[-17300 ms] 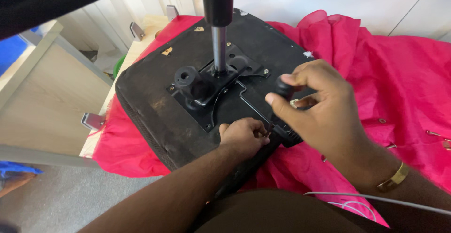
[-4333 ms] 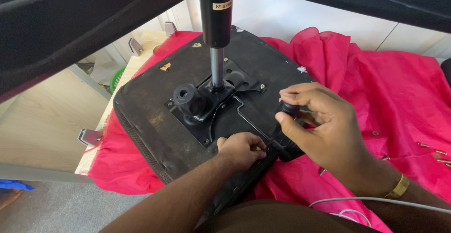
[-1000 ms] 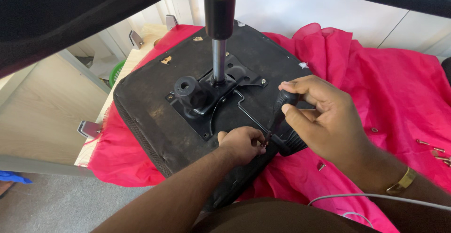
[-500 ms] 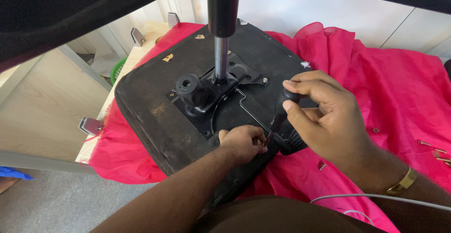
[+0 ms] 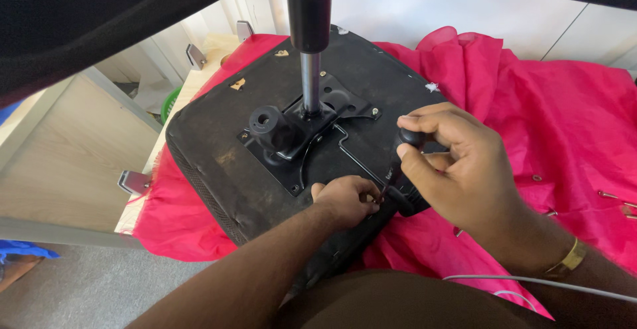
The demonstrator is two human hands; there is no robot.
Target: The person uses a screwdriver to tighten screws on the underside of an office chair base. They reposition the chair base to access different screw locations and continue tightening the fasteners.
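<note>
An upturned black chair seat (image 5: 225, 170) lies on a pink cloth (image 5: 564, 136). A black metal mechanism plate (image 5: 302, 136) is fixed to its underside, with a gas cylinder (image 5: 310, 44) standing up from it. My right hand (image 5: 458, 170) grips the black handle of a screwdriver (image 5: 406, 140), whose shaft slants down to the seat's near edge. My left hand (image 5: 346, 199) pinches something small at the screwdriver's tip; what it is stays hidden by my fingers.
A wooden desk top (image 5: 66, 163) with metal brackets (image 5: 133, 183) lies to the left. Loose screws (image 5: 614, 199) rest on the cloth at the far right. A white cable (image 5: 531, 282) crosses my right forearm. Grey floor (image 5: 79, 289) shows at the bottom left.
Both hands stay on the screwdriver and the seat's near edge. My right hand has turned slightly on the handle. The view has shifted a little.
</note>
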